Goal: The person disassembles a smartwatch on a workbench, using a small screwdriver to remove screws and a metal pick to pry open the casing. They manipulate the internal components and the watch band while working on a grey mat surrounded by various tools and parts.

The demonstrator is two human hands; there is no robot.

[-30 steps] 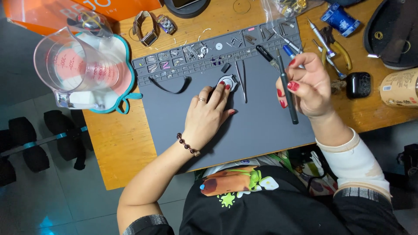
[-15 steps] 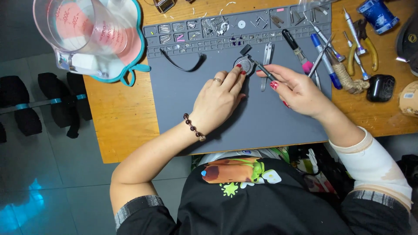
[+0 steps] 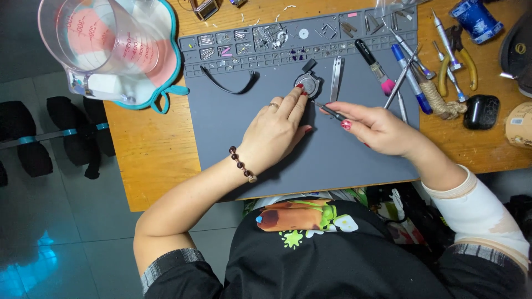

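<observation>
Two hands are seen at work over a grey mat (image 3: 260,144) laid on a wooden counter (image 3: 149,149). A small round watch case (image 3: 308,84) is pinned to the mat just above frame centre by the fingertips of the left hand (image 3: 275,130); its fingers are spread flat, not curled around anything. A thin dark tool (image 3: 330,111) is pinched between thumb and fingers of the right hand (image 3: 377,128), its tip brought just beside the case; whether tip and case touch cannot be told. Most of the tool's handle is hidden inside the hand.

Small parts in the tray row (image 3: 266,41) along the mat's upper edge are too fine to be made out. A clear measuring jug (image 3: 105,41) at upper left is cut off by the frame's top, as is a blue object (image 3: 471,19) at upper right. A dark object (image 3: 518,50) and a pale roll (image 3: 521,124) are clipped by the right border.

A pair of tweezers (image 3: 336,77) is laid just right of the case, and a black strap (image 3: 230,86) well to its left. A pink-tipped brush (image 3: 374,66), screwdrivers (image 3: 410,77) and yellow-handled pliers (image 3: 463,61) are crowded at upper right. Open mat is left at lower centre and lower right, below the hands, up to the mat's near edge. Bare counter is left to the mat's left.
</observation>
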